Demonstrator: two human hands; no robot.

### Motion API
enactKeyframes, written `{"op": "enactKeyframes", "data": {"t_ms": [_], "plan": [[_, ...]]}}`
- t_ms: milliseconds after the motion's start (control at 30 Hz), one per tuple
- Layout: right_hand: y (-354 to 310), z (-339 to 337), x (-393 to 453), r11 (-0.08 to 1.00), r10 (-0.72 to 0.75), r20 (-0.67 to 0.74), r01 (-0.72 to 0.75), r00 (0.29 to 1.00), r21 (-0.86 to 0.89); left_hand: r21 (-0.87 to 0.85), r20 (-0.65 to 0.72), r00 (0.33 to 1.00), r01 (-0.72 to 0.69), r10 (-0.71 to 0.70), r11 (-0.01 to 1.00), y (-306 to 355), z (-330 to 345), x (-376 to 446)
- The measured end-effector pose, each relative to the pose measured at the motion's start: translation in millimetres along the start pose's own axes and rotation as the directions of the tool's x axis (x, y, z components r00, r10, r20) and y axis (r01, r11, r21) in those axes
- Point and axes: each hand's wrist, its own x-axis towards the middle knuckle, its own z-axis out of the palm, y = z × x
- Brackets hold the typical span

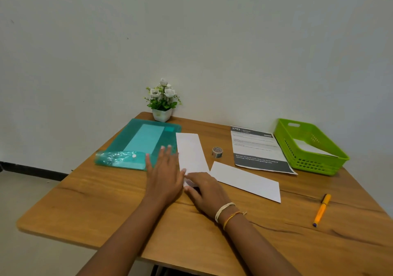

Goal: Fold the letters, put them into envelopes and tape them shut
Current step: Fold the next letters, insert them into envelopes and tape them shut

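A long white folded sheet [190, 150] lies on the wooden table [106, 201], running away from me. My left hand [164, 173] lies flat with straight fingers beside its left edge, over the corner of a teal folder. My right hand [205, 190] rests on the sheet's near end, fingers bent over the paper's corner. A white envelope [246, 181] lies just right of my right hand. A small roll of tape [217, 152] stands behind it. A printed letter [257, 148] lies flat further right.
A teal plastic folder [144, 141] with a snap flap lies at the left. A green basket [308, 146] holding a white paper stands at the right edge. An orange pen [322, 209] lies front right. A potted flower [162, 101] stands against the wall.
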Motion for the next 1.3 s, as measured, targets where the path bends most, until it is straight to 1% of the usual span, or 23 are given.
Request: {"op": "enactKeyframes", "data": {"t_ms": [33,67,100,133,167,233,267,333,400,467,567,633,767,833,900,967,1000,1033,1067,1133,1167,1200,1300], "plan": [[2.6,-3.2,-1.3,0.998,0.034,-0.053,-0.031,0.998,0.063,-0.131,0.02,0.997,-0.074,0.077,0.989,4.8,0.8,-0.2],[7.4,-7.9,-2.4,0.99,0.096,-0.137,-0.08,0.986,0.116,-0.274,0.069,0.99,-0.098,0.121,0.957,10.2,1.0,0.3],[13.9,-14.1,-2.6,0.977,0.183,-0.219,-0.153,0.958,0.146,-0.387,0.133,0.981,-0.082,0.144,0.918,14.9,2.1,0.1],[22.4,-22.3,-2.6,0.958,0.28,-0.267,-0.248,0.922,0.146,-0.438,0.199,0.966,-0.062,0.164,0.897,18.4,4.6,-0.7],[32.4,-32.2,-2.2,0.928,0.373,-0.262,-0.356,0.89,0.114,-0.414,0.257,0.949,-0.06,0.18,0.908,21.3,6.6,-1.4],[54.6,-52.2,-1.0,0.835,0.542,-0.109,-0.549,0.833,-0.042,-0.317,0.315,0.93,-0.086,0.19,0.945,23.3,10.1,-1.2],[64.0,-61.4,-1.3,0.789,0.604,-0.009,-0.6,0.797,-0.129,-0.29,0.324,0.929,-0.084,0.18,0.953,23.0,9.9,-0.4],[78.0,-75.4,-2.8,0.736,0.671,0.145,-0.629,0.728,-0.249,-0.266,0.34,0.926,-0.071,0.163,0.961,23.5,8.3,1.4],[85.8,-82.8,-2.6,0.722,0.677,0.198,-0.586,0.709,-0.368,-0.266,0.348,0.922,-0.076,0.169,0.961,23.8,7.6,1.5],[89.2,-87.1,-1.1,0.699,0.693,0.196,-0.58,0.694,-0.419,-0.286,0.33,0.929,-0.072,0.169,0.956,26.0,6.7,1.4],[89.7,-87.0,-1.9,0.682,0.727,0.208,-0.655,0.654,-0.325,-0.291,0.232,0.957,-0.103,0.175,0.951,30.2,6.4,-0.4],[89.6,-83.5,-4.8,0.671,0.74,0.181,-0.693,0.647,-0.266,-0.27,0.197,0.963,-0.124,0.181,0.955,33.4,6.8,-2.9],[87.9,-76.5,-9.9,0.662,0.749,0.141,-0.72,0.648,-0.208,-0.277,0.264,0.956,-0.049,0.125,0.96,35.8,2.8,-0.9],[84.0,-75.7,-12.5,0.652,0.758,0.124,-0.735,0.641,-0.187,-0.253,0.264,0.958,-0.039,0.108,0.967,36.9,1.1,2.9],[76.3,-74.1,-15.6,0.633,0.761,0.041,-0.726,0.648,-0.268,-0.207,0.247,0.961,-0.075,0.126,0.976,40.7,-0.6,3.3],[65.0,-69.1,-17.7,0.613,0.711,-0.139,-0.704,0.689,-0.358,-0.185,0.216,0.967,-0.096,0.136,0.978,47.2,0.3,-0.5],[57.4,-64.9,-16.7,0.643,0.656,-0.218,-0.686,0.722,-0.34,-0.211,0.192,0.975,-0.073,0.115,0.975,50.2,2.0,-4.0],[48.7,-60.5,-14.6,0.696,0.62,-0.251,-0.668,0.744,-0.262,-0.254,0.168,0.983,-0.031,0.076,0.967,53.3,3.9,-8.1],[39.9,-56.2,-10.3,0.744,0.622,-0.224,-0.656,0.75,-0.131,-0.3,0.143,0.989,0.009,0.036,0.954,55.7,5.8,-12.0],[24.3,-48.1,2.0,0.735,0.676,-0.021,-0.673,0.736,0.078,-0.375,0.108,0.994,0.048,-0.007,0.926,59.5,9.0,-17.5],[18.1,-44.8,8.7,0.711,0.691,0.077,-0.695,0.719,0.109,-0.404,0.101,0.995,0.059,-0.02,0.913,60.1,9.4,-18.9],[13.9,-42.2,15.2,0.692,0.701,0.129,-0.713,0.701,0.113,-0.434,0.096,0.995,0.07,-0.031,0.898,60.0,9.0,-19.4],[7.2,-38.4,30.6,0.615,0.752,0.184,-0.775,0.632,0.147,-0.509,0.079,0.996,0.083,-0.05,0.857,59.2,6.1,-17.9]]}}
